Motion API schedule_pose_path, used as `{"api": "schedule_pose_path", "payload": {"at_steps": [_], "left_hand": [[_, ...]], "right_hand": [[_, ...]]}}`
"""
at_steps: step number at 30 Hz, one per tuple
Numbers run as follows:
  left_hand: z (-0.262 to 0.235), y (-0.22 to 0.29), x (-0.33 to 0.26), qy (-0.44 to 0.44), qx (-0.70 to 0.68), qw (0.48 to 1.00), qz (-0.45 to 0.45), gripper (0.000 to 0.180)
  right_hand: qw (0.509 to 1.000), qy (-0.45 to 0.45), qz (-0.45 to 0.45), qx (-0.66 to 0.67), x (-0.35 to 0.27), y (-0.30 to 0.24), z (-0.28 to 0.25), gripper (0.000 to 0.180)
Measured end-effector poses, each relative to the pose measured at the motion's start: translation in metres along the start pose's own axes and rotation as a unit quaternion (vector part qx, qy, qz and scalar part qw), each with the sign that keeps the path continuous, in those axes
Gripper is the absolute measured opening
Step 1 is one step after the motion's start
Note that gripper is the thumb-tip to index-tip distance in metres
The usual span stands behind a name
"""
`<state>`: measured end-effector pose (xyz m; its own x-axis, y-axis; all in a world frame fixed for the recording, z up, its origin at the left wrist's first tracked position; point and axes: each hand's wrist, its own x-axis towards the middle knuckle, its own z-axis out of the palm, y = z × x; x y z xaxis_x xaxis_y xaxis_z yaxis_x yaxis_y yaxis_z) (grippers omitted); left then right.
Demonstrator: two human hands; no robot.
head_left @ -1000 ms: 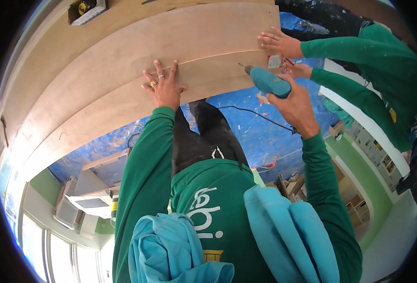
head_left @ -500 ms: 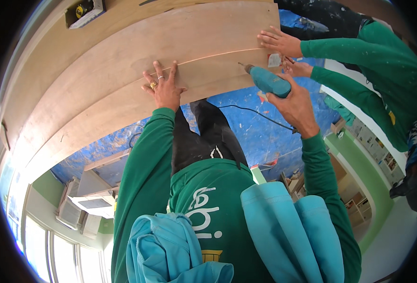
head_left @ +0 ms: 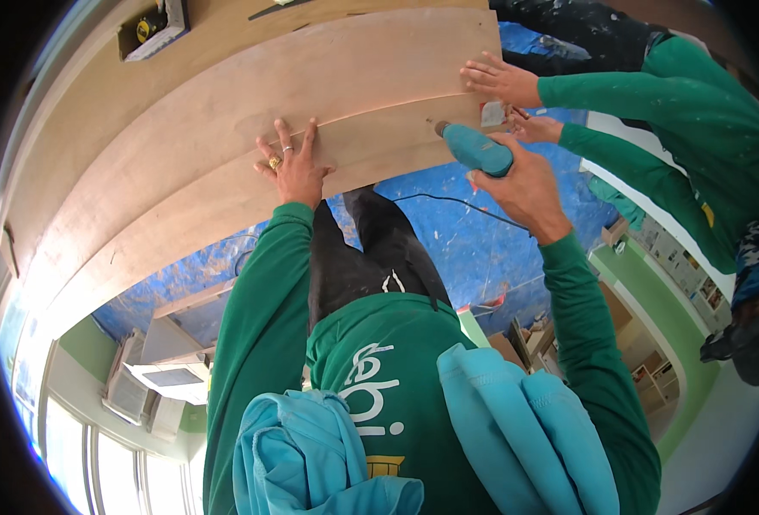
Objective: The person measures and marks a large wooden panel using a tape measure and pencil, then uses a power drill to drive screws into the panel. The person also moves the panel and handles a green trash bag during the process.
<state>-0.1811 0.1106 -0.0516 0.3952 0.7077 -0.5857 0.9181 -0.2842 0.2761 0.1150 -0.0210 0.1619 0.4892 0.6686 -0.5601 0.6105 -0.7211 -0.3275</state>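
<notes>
My left hand [head_left: 296, 174] lies on a long light-brown plywood board [head_left: 182, 142], fingers spread, across the seam between two panels. Gripped in my right hand [head_left: 529, 190] is a teal power drill [head_left: 479, 151] with a dark cord running from it. Its bit points at the narrower near panel [head_left: 371, 137], close to the right end; whether it touches the wood I cannot tell. Beside the drill, a co-worker's one hand [head_left: 504, 81] lies on the far panel. Their other hand [head_left: 534, 129] is at a small white-and-red box [head_left: 492, 113] by the board's end.
An open box with a black-and-yellow thing [head_left: 149, 27] stands at the far left. Stained blue sheeting [head_left: 482, 223] covers the floor below the board, crossed by the cord [head_left: 448, 199]. The co-worker in green [head_left: 697, 112] stands close on the right. Boxes and boards lie behind me.
The drill and my right hand have shifted a little to the left, with the bit still over the near panel. My left hand stays spread on the board. The view has shifted slightly.
</notes>
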Motion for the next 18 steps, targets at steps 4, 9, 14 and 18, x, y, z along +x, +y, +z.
{"api": "schedule_pose_path", "payload": {"at_steps": [4, 9, 14, 18], "left_hand": [[0.0, 0.0, -0.001, -0.002, 0.0, 1.0, -0.002, 0.108], [0.002, 0.0, 0.0, 0.007, 0.015, 1.0, -0.008, 0.108], [0.01, -0.005, 0.002, 0.012, 0.005, 1.0, 0.0, 0.108], [0.0, 0.002, -0.002, -0.009, 0.005, 1.0, -0.011, 0.106]], "right_hand": [[0.999, 0.008, -0.026, -0.032, -0.001, -0.002, 0.004, 0.051], [0.998, 0.003, -0.058, -0.033, 0.001, 0.002, 0.006, 0.051], [0.998, -0.004, -0.063, 0.027, 0.002, 0.003, 0.007, 0.048], [0.998, 0.002, -0.065, -0.005, 0.001, 0.003, 0.004, 0.047]]}}
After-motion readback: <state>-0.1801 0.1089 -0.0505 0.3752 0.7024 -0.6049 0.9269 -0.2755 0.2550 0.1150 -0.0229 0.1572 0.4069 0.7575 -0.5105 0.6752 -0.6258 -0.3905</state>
